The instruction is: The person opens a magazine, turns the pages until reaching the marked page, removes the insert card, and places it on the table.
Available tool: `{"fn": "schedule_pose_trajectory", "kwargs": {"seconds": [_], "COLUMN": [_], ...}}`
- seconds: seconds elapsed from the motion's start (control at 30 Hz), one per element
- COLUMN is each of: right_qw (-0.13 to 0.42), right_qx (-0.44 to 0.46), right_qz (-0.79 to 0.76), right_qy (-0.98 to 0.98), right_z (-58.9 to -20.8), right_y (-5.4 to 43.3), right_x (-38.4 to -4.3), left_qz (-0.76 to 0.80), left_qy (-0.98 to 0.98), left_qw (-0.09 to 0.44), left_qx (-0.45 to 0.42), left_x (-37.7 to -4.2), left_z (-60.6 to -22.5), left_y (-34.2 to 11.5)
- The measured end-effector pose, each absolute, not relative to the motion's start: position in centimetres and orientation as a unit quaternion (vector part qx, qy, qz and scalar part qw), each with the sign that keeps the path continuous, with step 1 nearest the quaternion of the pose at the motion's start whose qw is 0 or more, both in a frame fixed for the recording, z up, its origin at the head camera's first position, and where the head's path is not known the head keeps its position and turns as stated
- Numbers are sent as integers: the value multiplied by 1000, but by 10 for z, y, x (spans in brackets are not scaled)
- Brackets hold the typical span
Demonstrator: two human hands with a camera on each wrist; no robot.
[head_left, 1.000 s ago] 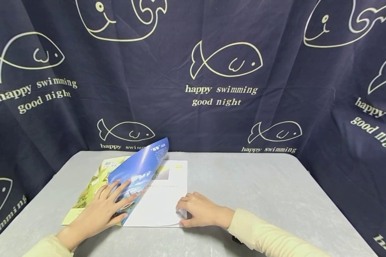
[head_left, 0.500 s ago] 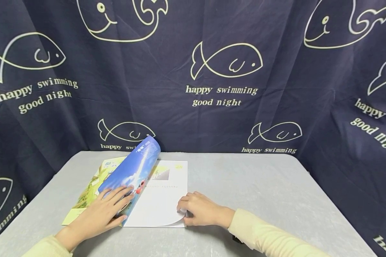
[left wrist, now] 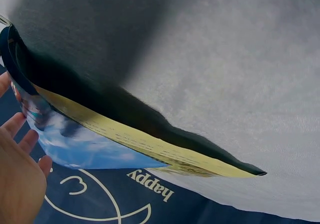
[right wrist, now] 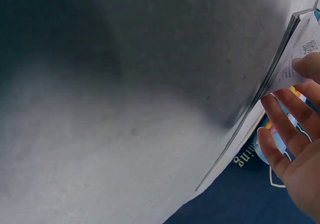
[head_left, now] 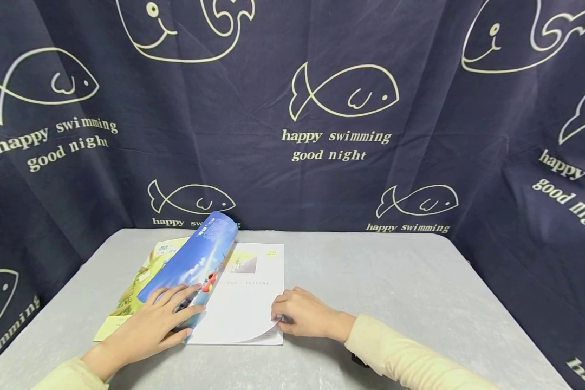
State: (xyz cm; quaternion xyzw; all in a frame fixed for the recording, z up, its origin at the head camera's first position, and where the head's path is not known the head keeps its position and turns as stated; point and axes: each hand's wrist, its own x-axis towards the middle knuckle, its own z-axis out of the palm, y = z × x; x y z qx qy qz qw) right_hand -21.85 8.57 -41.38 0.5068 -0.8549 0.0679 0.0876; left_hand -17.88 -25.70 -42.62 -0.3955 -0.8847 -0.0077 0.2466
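Observation:
A magazine lies spread on the table, its green-and-yellow left side (head_left: 119,311) flat and a mostly white page (head_left: 239,314) on the right. Between them a blue picture page (head_left: 190,254) bows upward and curls leftward. My left hand (head_left: 156,325) rests on that blue page with its fingers spread; the left wrist view shows the page's curved edge (left wrist: 95,144) beside the fingers. At the lower right corner, my right hand (head_left: 304,314) pinches the white page and lifts it into a curl. Print and a QR code show on the lifted page (right wrist: 292,72) in the right wrist view.
The grey table (head_left: 395,292) extends to the right of the magazine. A dark blue curtain (head_left: 341,189) with fish drawings hangs behind and at both sides of it.
The blue page has curled further left under my left hand. My right hand has shifted slightly away from me, and the white page's lower right corner has come up more.

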Motion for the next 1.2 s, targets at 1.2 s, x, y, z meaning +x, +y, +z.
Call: {"fn": "schedule_pose_trajectory", "kwargs": {"seconds": [1.2], "right_qw": [106], "right_qx": [502], "right_qz": [115], "right_qy": [-850], "right_z": [-408], "right_y": [83], "right_x": [-226], "left_qz": [26], "left_qy": [-905], "left_qw": [210], "left_qx": [-369], "left_x": [-176], "left_z": [-428], "left_y": [-257]}}
